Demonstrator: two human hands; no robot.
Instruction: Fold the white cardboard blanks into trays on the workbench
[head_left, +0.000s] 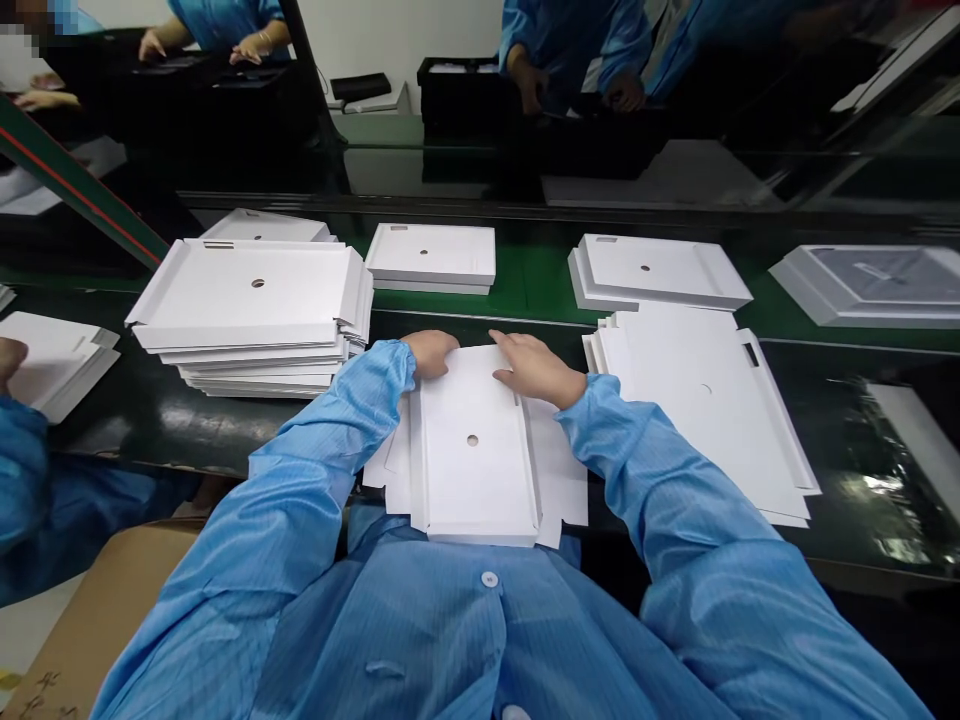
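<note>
White cardboard tray (480,470) lay on flat white sheets (562,470) at bench edge, small round hole near its middle. Left hand (433,354) touched far left corner, fingers bent; right hand (534,368) at far right corner, thumb and fingers spread. Couldn't tell if either gripped. Tray stack (255,300) stood left, flat blanks (697,400) right.

Pale wall (450,28), dark workbench (187,430), green conveyor belt (529,270)
</note>
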